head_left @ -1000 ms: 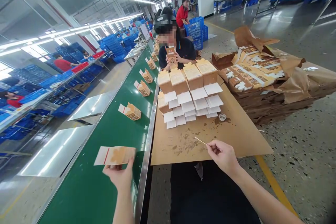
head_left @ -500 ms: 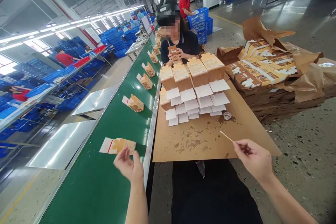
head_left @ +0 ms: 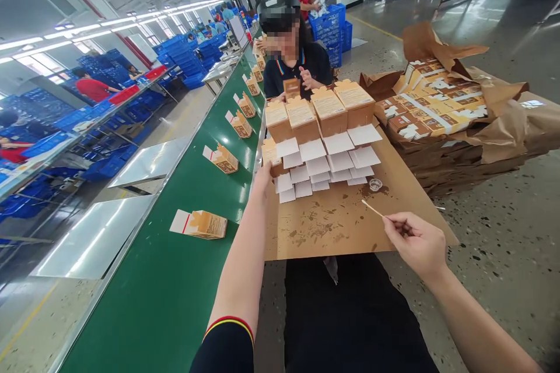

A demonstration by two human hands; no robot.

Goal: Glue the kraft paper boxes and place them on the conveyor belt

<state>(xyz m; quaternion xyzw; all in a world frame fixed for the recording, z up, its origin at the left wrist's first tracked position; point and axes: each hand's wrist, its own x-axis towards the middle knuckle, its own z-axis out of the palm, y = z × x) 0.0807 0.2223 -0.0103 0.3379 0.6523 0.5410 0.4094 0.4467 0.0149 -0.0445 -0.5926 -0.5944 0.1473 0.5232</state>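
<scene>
My right hand (head_left: 415, 242) pinches a cotton swab (head_left: 371, 208), its tip pointing up and left over the cardboard sheet (head_left: 306, 242). My left hand (head_left: 263, 178) reaches to the left side of the stack and grips the near end of a small brown-and-cream carton (head_left: 271, 154); some of its fingers are hidden. Several more such cartons (head_left: 328, 111) are piled there, with white flaps (head_left: 314, 150) sticking out towards me. A small clear round dish (head_left: 375, 185) sits right of the flaps, beside a damp patch. Dark wet marks spot the cardboard.
To the left runs a green conveyor belt (head_left: 175, 297) bearing a row of cartons; the nearest carton (head_left: 210, 225) lies with its flap out. A co-worker (head_left: 297, 70) opposite handles a carton. At right, flat-packed cartons (head_left: 437, 102) lie in torn brown paper. Blue crates (head_left: 326, 29) stand behind.
My left hand has moved from beside the nearest carton on the belt forward and right to the stack. My right hand keeps the swab. The co-worker has lowered the carton.
</scene>
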